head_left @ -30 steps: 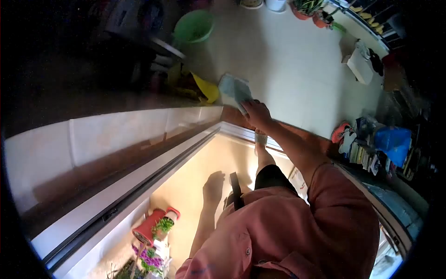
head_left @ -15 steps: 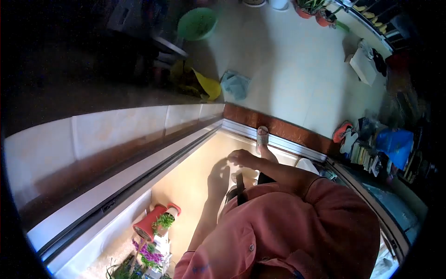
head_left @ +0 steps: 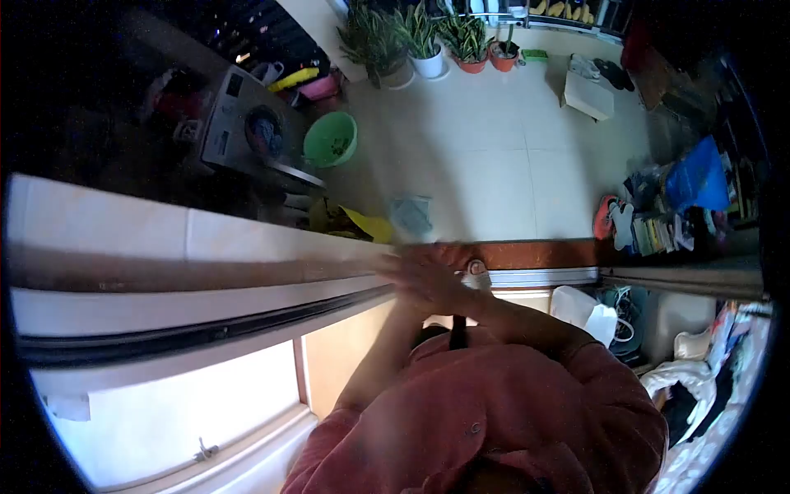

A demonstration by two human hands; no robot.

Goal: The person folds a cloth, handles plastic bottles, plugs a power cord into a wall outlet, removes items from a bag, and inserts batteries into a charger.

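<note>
Has both hands (head_left: 434,282) overlapping, blurred — cannot tell if pinching anything; faces a pale sheet (head_left: 411,216) just beyond them — likely light, limp, best lifted by an edge.

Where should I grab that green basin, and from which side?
Probably the right-hand rim of the green basin, from the open floor side: its wide round mouth is uncovered, and the washing machine stands to its left.
</note>
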